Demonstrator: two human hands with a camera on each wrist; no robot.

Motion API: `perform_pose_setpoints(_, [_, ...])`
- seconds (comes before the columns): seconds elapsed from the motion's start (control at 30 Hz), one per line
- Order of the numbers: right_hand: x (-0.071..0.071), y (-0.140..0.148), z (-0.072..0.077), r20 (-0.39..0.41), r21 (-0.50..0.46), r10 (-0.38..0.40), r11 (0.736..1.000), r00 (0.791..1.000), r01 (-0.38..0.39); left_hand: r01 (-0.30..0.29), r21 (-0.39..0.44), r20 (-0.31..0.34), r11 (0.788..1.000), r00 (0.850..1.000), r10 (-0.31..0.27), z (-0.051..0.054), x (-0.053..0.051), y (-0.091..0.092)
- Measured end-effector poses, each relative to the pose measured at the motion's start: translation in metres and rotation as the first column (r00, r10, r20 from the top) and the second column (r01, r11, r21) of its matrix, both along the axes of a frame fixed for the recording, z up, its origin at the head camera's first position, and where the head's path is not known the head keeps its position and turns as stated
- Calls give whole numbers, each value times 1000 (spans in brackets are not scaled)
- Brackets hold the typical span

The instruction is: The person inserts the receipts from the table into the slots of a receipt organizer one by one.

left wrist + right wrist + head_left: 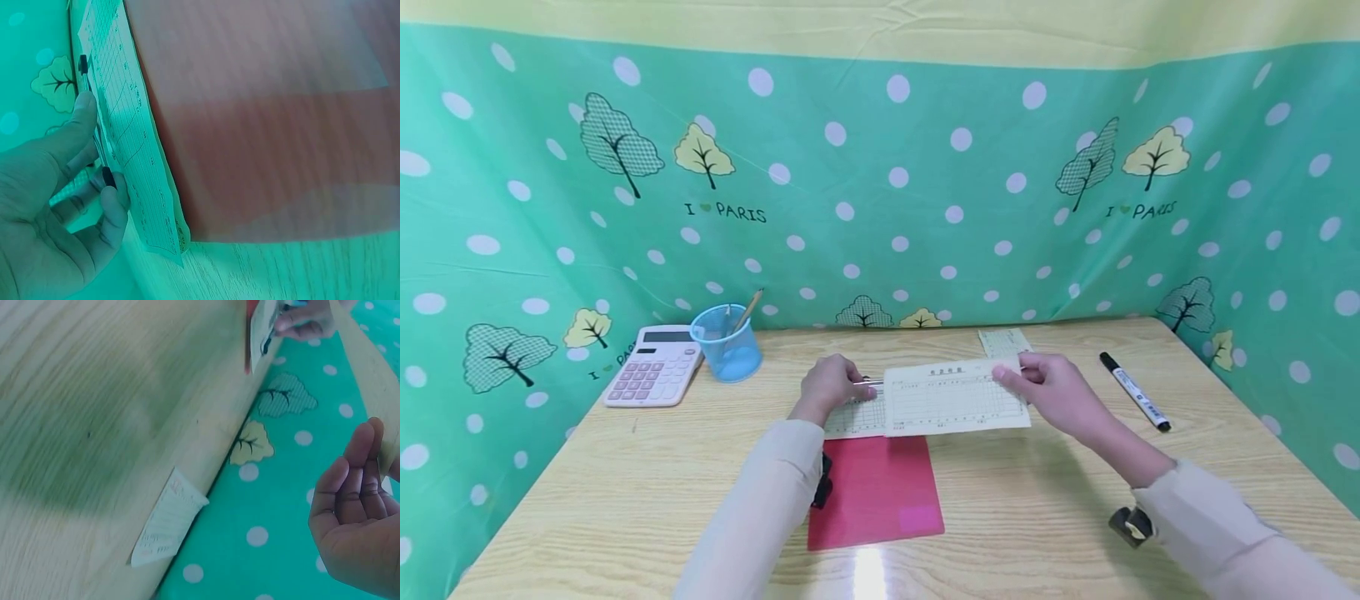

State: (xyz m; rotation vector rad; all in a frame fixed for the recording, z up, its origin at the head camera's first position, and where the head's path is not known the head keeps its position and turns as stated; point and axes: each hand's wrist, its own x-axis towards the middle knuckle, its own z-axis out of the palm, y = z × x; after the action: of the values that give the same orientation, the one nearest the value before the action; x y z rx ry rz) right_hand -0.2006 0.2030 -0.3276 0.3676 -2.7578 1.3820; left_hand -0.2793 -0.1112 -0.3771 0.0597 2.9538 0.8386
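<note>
My right hand (pixel 1058 393) pinches a printed paper form (pixel 955 404) at its right end, thumb in front. The form is raised over the table, its left end overlapping other printed sheets (pixel 848 423). Those sheets lie along the far edge of a red clipboard-like folder (pixel 872 492). At that edge my left hand (pixel 827 387) holds a thin metal clip (pixel 100 145) with black ends, its fingers bent around it. In the right wrist view the raised form (pixel 374 381) appears edge-on above the right hand (pixel 356 519).
A small printed slip (pixel 1002 342) lies at the table's back edge. A black-capped marker (pixel 1135 392) is at the right. To the left stand a pink calculator (pixel 655 367) and a blue mesh cup (pixel 730 350) with pencils. A green patterned cloth (pixel 895 208) hangs behind.
</note>
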Motion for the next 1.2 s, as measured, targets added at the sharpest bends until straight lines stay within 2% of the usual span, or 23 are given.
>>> perform_pose_setpoints(0.27, [-4,-25,-17,62,-29,66,997,996,-65,3,-26,-12,1000,1000,-4,0,-2,1])
perform_pose_setpoints(0.57, [-11,-57,-33,117,-75,96,993,988,-88,-3,-31,0,1000,1000,3,2,-2,1])
perform_pose_setpoints(0.83, [-16,-85,-46,166,-75,85,994,982,-74,-4,-29,11,1000,1000,4,1,-3,0])
perform_pose_setpoints(1.2, [-25,-109,-63,208,-82,0,996,978,17,1,-11,21,1000,1000,-1,2,-3,1])
